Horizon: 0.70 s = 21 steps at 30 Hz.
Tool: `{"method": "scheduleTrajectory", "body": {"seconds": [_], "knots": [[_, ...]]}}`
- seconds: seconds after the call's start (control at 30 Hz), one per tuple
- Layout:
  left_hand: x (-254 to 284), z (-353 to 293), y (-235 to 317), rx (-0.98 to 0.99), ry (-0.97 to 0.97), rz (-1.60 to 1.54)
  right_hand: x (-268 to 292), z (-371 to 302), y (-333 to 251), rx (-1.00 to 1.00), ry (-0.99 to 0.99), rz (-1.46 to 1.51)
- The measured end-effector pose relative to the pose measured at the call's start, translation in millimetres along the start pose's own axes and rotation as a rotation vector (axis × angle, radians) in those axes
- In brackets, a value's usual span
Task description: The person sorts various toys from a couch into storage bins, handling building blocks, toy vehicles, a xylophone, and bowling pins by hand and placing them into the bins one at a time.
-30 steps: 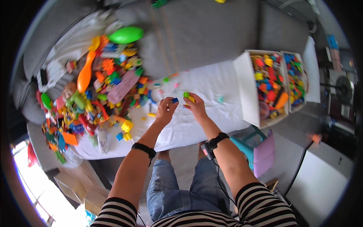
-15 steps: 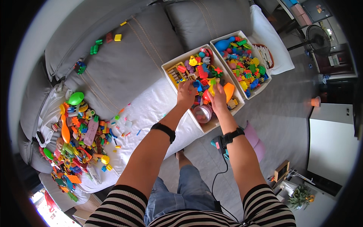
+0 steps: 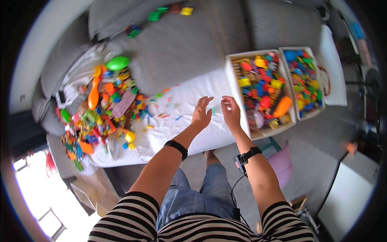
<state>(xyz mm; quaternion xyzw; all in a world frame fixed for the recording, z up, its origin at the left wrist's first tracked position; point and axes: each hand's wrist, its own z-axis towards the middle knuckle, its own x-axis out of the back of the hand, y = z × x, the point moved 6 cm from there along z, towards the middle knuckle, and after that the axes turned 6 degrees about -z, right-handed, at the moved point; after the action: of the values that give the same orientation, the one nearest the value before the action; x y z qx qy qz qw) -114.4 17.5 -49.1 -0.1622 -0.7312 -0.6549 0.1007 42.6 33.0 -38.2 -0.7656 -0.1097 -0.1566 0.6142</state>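
My left hand [image 3: 201,113] hovers over the white sheet [image 3: 189,92] on the grey sofa, fingers spread, holding nothing. Just to its right, my right hand [image 3: 230,112] is also empty with fingers apart, close to the near wall of a white bin [image 3: 236,101] full of colourful toy blocks. A second white bin [image 3: 306,82] of blocks stands to the right of the first. A big heap of coloured toy bricks [image 3: 102,113] lies on the sheet at the left. A few small loose pieces [image 3: 163,115] lie between the heap and my hands.
A green ball [image 3: 117,63] and an orange bowling pin [image 3: 93,92] top the heap. Several blocks [image 3: 155,15] sit on the sofa back. A white cushion [image 3: 334,72] lies right of the bins. A pink box [image 3: 278,165] stands on the floor by my right forearm.
Both hands have left the first bin and moved left, back over the white sheet, now empty. The view swung left from the bins toward the sheet.
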Motion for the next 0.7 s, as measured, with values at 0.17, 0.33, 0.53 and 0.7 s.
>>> {"method": "scheduleTrajectory", "body": {"seconds": [0.17,0.33,0.53,0.7], "knots": [[80.7,-84.0,-95.7,0.235,0.177,0.263,-146.5,-50.9,25.5,0.257,-0.498,-0.257],[146.7,-129.3,-146.6,0.362,0.206,0.469,-215.6,-65.2,30.9,0.164,-0.475,-0.756],[165.3,-117.7,-169.5,0.348,-0.065,0.609,-252.5,-61.1,20.9,0.477,-0.499,-0.844],[162.6,-108.2,-183.3,0.176,-0.11,0.577,-266.1,-71.4,39.5,0.413,-0.54,-0.681]]}}
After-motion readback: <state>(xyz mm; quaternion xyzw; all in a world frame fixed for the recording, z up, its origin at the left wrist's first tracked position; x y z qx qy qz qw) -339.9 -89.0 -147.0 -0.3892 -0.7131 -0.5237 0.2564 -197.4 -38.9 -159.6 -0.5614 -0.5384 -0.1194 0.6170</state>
